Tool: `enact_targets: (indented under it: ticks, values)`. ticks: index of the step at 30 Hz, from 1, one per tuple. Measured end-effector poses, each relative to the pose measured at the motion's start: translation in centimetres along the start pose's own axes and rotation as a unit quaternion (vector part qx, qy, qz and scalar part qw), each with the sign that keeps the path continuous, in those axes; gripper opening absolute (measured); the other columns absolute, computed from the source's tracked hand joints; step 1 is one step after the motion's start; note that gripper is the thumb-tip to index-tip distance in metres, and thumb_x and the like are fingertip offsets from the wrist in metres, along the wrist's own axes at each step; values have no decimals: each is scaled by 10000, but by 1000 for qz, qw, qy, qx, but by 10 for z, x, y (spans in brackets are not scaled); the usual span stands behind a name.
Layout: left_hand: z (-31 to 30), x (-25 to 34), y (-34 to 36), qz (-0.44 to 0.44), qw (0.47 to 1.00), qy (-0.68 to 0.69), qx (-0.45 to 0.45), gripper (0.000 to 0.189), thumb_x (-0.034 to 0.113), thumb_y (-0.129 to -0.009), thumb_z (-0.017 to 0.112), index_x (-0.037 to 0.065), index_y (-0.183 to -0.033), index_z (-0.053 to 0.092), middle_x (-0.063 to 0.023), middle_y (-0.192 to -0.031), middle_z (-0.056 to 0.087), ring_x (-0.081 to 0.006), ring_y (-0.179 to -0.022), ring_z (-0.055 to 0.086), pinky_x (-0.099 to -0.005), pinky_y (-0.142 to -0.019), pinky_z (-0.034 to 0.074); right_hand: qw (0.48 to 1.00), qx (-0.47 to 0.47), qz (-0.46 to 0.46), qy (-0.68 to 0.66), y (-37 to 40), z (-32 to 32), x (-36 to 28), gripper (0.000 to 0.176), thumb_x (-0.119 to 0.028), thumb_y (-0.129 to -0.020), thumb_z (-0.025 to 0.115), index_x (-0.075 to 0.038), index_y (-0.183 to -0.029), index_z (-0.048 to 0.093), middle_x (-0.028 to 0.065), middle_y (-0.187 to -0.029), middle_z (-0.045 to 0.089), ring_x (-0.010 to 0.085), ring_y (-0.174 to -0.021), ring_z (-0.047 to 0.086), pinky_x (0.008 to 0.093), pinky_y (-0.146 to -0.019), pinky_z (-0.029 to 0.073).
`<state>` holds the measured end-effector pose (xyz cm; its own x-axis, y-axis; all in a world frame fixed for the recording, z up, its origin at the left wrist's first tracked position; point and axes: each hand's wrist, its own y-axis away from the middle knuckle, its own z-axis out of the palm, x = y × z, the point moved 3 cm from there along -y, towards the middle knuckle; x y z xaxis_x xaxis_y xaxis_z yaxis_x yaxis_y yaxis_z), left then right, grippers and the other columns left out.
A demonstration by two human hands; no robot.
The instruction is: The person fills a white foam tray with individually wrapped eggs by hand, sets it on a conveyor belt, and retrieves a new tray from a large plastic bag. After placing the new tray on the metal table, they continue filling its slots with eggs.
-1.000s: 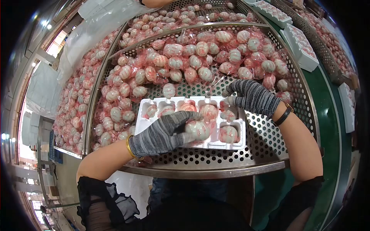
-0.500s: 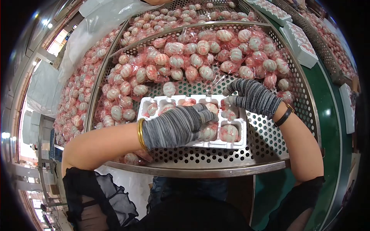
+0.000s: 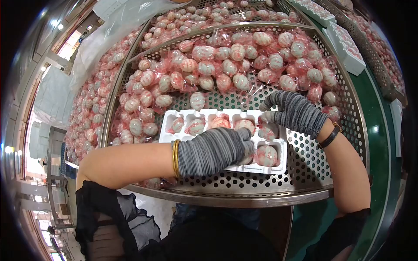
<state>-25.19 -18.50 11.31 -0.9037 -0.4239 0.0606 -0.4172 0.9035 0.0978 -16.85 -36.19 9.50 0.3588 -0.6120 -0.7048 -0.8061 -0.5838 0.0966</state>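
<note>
A white foam tray (image 3: 167, 135) lies on the perforated metal table, with wrapped eggs printed in red in its compartments. My left hand (image 3: 213, 151), in a grey striped knit glove, reaches across the tray. Its fingers bend over a wrapped egg (image 3: 248, 157) in the front row, second from the right, and hide much of the row. At the back right corner is my right hand (image 3: 298, 114), gloved alike, its curled fingers and thumb apart. The thumb is near the egg (image 3: 267, 132) in the back right compartment. In front of that sits another egg (image 3: 267, 155).
Many wrapped eggs (image 3: 207, 67) are heaped behind the tray, with one loose egg (image 3: 197, 100) close to its back edge. A metal rim (image 3: 244, 201) borders the table in front. Filled foam trays (image 3: 346, 48) stand at the right, beyond the table side.
The view has shifted slightly. My left hand has moved a little toward the front of the tray, uncovering more of the back-row eggs. My right hand stays at the back right corner.
</note>
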Motion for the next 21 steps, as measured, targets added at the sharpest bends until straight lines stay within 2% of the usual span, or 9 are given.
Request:
enact_targets:
  ticks: [3, 5, 7, 8, 9, 10, 13, 20, 21]
  values:
    - [2, -12, 6, 26, 996, 50, 74, 265, 255, -825, 593, 57, -1002, 597, -103, -894, 551, -250, -738, 598, -375, -656, 491, 999, 32, -39, -21, 2, 0, 2, 265, -261, -780, 666, -40, -925, 642, 125, -815, 657, 218, -765, 636, 325, -719, 492]
    - [-5, -38, 16, -59, 897, 434, 63, 219, 249, -818, 636, 81, -955, 659, -94, -875, 623, -222, -760, 610, -336, -726, 497, 998, 40, -35, -15, 4, -1, -1, 284, -256, -793, 664, -32, -966, 633, 124, -841, 660, 215, -793, 635, 322, -739, 491]
    - [-14, -81, 29, -149, 899, 357, 204, 207, 184, -797, 652, 62, -964, 662, -69, -887, 643, -154, -787, 605, -285, -713, 500, 999, 25, -11, -29, 7, -2, -1, 296, -257, -798, 661, -27, -981, 627, 129, -857, 660, 216, -811, 635, 321, -753, 490]
    - [-22, -101, 35, -118, 940, 252, 198, 191, 141, -797, 649, 60, -969, 663, -81, -947, 645, -133, -826, 601, -272, -693, 505, 996, -8, 43, -80, 7, -2, -1, 318, -269, -794, 664, -23, -991, 622, 140, -873, 657, 222, -828, 636, 322, -761, 489]
    - [3, -136, 48, -327, 806, 472, 142, 278, 137, -787, 659, 29, -1041, 623, -102, -1033, 631, -132, -913, 593, -265, -735, 499, 998, 6, 16, -68, 7, -2, 1, 320, -274, -794, 664, -25, -990, 622, 138, -863, 657, 219, -813, 638, 320, -750, 492]
    - [-20, -135, 45, -428, 862, 268, -39, 458, 158, -762, 682, 3, -1165, 530, -138, -1119, 596, -178, -1003, 575, -291, -823, 479, 998, 20, -13, -52, 6, -1, 4, 321, -278, -793, 663, -26, -989, 623, 135, -853, 656, 217, -798, 640, 318, -739, 494]
    - [51, -192, 67, -349, 918, 173, -75, 670, 190, -714, 716, 8, -1283, 412, -172, -1170, 563, -244, -1070, 549, -308, -898, 442, 999, 20, -6, -27, 4, -3, 0, 317, -287, -795, 657, -32, -981, 624, 126, -827, 655, 202, -750, 642, 310, -701, 501]
    - [50, -184, 53, -418, 892, 171, -27, 759, 202, -704, 716, 30, -1335, 329, -171, -1167, 555, -267, -1035, 553, -332, -898, 444, 999, 13, 26, -30, 5, -2, 1, 348, -326, -788, 660, -36, -976, 628, 141, -845, 652, 223, -804, 634, 325, -751, 490]
    - [42, -176, 56, -401, 886, 226, 50, 768, 180, -708, 716, 35, -1343, 311, -163, -1170, 553, -264, -1034, 553, -337, -901, 443, 1000, 13, 16, -21, 5, -3, 1, 353, -332, -788, 660, -37, -979, 628, 143, -849, 652, 227, -811, 633, 327, -758, 488]
